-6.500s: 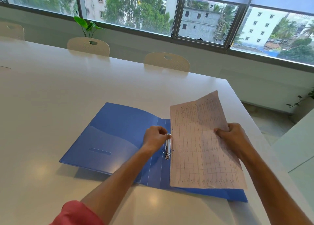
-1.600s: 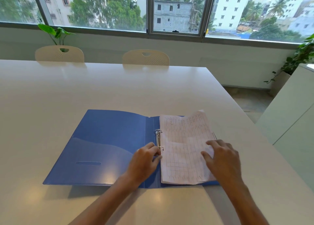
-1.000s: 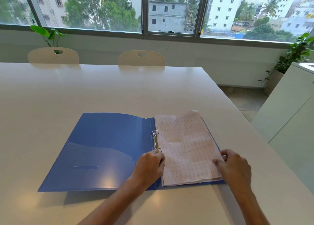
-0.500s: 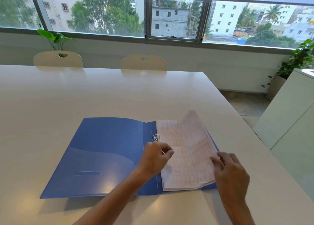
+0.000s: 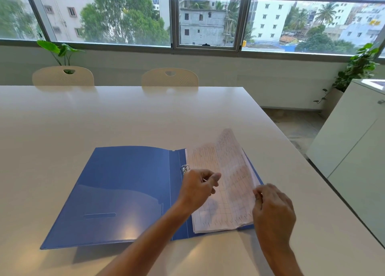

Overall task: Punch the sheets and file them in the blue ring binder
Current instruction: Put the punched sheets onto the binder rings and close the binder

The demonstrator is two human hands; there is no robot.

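Sheets' (image 5: 227, 192) grid print illegible.

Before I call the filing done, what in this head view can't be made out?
- Near ring of the blue ring binder: hidden behind the left hand; only the far ring shows.
- Whether the rings are shut: too small.
- Punched holes in the sheets: not discernible.
- Lifted top sheet: motion-blurred, print unreadable.
- Right hand fingertips: hidden behind its own back.

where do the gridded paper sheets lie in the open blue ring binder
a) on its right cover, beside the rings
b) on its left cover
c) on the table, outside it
a: the gridded paper sheets lie on the right cover of the open blue ring binder, just right of the metal rings.
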